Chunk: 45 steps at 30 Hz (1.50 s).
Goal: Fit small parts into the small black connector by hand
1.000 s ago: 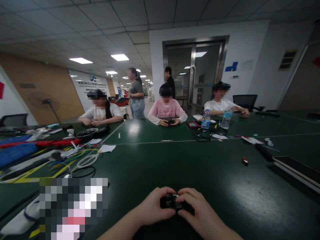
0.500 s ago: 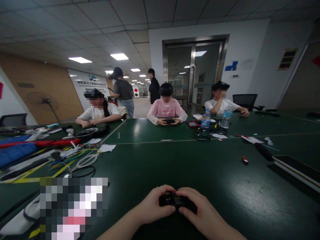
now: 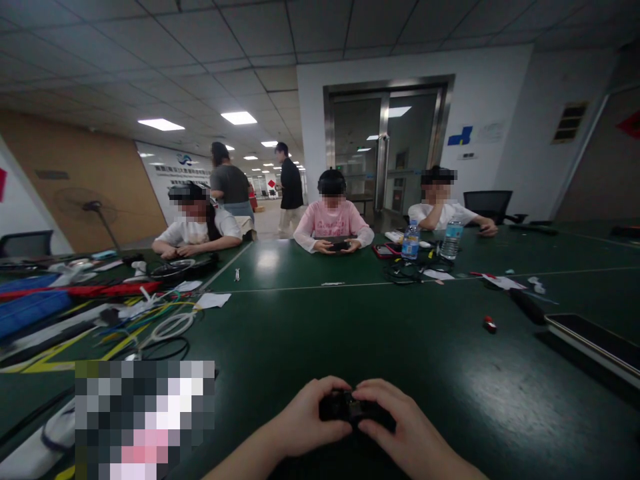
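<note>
Watching remotely: left hand (image 3: 311,415) and right hand (image 3: 395,415) both curl around a dark gadget (image 3: 346,405), thumbs to its near side, fingers to its far side, closed onto it. Done: gadget in grip. Remaining: I can't tell; its details are too dark. Whether it touches the green table (image 3: 280,340), unclear to me. Left of grip: coiled cables (image 3: 173,325). Right and beyond: red bit (image 3: 489,325), flat slab (image 3: 595,339). Well past grip: bottles (image 3: 411,241), three seated people (image 3: 334,220), glass doors (image 3: 385,157).
</note>
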{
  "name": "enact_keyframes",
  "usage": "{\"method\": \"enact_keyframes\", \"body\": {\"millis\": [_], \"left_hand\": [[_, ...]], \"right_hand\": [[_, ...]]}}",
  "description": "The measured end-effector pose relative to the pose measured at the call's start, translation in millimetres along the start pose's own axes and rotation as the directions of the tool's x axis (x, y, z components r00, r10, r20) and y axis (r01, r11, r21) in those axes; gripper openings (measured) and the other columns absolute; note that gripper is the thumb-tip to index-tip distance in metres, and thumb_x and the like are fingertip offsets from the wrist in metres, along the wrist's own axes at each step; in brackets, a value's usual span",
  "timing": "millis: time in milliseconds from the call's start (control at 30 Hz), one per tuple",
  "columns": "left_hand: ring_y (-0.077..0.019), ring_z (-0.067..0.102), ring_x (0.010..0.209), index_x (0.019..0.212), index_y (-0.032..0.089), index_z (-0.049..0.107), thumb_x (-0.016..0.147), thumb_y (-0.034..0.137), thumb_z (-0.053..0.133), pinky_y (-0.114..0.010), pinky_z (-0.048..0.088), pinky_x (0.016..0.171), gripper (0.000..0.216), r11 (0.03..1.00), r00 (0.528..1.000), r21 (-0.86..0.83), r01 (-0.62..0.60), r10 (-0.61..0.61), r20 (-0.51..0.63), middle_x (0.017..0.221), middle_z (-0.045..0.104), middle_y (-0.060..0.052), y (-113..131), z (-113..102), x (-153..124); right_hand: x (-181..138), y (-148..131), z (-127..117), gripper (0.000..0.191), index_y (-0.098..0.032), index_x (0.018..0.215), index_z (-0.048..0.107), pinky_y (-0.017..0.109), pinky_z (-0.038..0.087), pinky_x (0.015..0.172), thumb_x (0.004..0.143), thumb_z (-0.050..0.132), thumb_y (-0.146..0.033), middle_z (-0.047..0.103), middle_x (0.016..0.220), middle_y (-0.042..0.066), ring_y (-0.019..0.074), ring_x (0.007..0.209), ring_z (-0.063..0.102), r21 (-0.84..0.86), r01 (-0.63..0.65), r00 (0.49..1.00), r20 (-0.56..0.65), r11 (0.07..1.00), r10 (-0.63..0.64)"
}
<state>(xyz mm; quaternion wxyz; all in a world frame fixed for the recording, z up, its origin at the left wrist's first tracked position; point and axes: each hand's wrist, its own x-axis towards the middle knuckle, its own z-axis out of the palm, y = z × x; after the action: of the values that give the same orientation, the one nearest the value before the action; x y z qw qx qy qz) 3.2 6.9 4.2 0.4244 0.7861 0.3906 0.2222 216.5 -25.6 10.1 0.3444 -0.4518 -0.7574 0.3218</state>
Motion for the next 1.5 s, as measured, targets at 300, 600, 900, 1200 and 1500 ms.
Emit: {"method": "enact_keyframes", "body": {"millis": [300,600,900,1200,1500], "left_hand": [[-0.0219,0.055,0.099,0.113,0.022,0.056,0.072,0.026,0.069,-0.032,0.044,0.087,0.043,1.0,1.0,-0.018,-0.014,0.014,-0.005,0.107,0.059,-0.004,1.7,-1.0,-1.3],[-0.0219,0.055,0.097,0.115,0.02,0.053,0.074,0.029,0.066,-0.033,0.044,0.086,0.044,0.997,0.999,-0.064,-0.044,0.045,0.012,0.107,0.059,-0.004,3.9,-2.0,-1.0],[-0.0202,0.056,0.094,0.112,0.02,0.053,0.073,0.023,0.066,-0.033,0.045,0.085,0.041,0.995,0.999,-0.095,-0.042,0.041,-0.005,0.104,0.06,-0.003,4.2,-1.2,-1.1],[-0.0204,0.057,0.092,0.114,0.019,0.052,0.073,0.019,0.064,-0.031,0.047,0.081,0.043,0.996,0.999,-0.079,-0.041,0.04,-0.011,0.103,0.06,-0.004,3.8,-0.8,-1.0],[-0.0211,0.056,0.094,0.115,0.02,0.053,0.072,0.025,0.066,-0.032,0.046,0.082,0.045,1.0,1.0,-0.003,0.011,-0.011,0.004,0.104,0.059,-0.005,3.3,-1.1,-1.0]], "right_hand": [[-0.2,-10.0,-3.7,0.023,-0.033,0.092,0.071,0.039,0.045,0.094,0.079,0.06,-0.018,0.062,0.114,0.002,0.0227,0.108,0.058,-0.025,-0.035,0.998,0.058,0.999,0.037],[-0.9,-6.0,-1.8,0.029,-0.031,0.102,0.067,0.039,0.045,0.095,0.077,0.062,-0.019,0.064,0.114,0.002,0.0232,0.108,0.058,0.032,-0.026,1.0,0.0,0.999,0.026],[4.3,-2.8,-3.3,0.032,-0.023,0.109,0.063,0.037,0.045,0.093,0.077,0.062,-0.023,0.068,0.108,0.005,0.0236,0.103,0.06,0.109,-0.13,0.991,0.013,0.985,0.129],[1.8,-0.4,-2.1,0.025,-0.026,0.104,0.067,0.038,0.042,0.098,0.079,0.062,-0.023,0.063,0.116,0.006,0.0239,0.11,0.057,0.075,-0.043,0.998,0.054,0.996,0.039],[3.9,0.2,-1.1,0.024,-0.027,0.102,0.066,0.036,0.044,0.093,0.08,0.06,-0.022,0.061,0.112,0.005,0.0224,0.106,0.058,0.061,-0.033,0.997,0.074,0.998,0.029]]}}
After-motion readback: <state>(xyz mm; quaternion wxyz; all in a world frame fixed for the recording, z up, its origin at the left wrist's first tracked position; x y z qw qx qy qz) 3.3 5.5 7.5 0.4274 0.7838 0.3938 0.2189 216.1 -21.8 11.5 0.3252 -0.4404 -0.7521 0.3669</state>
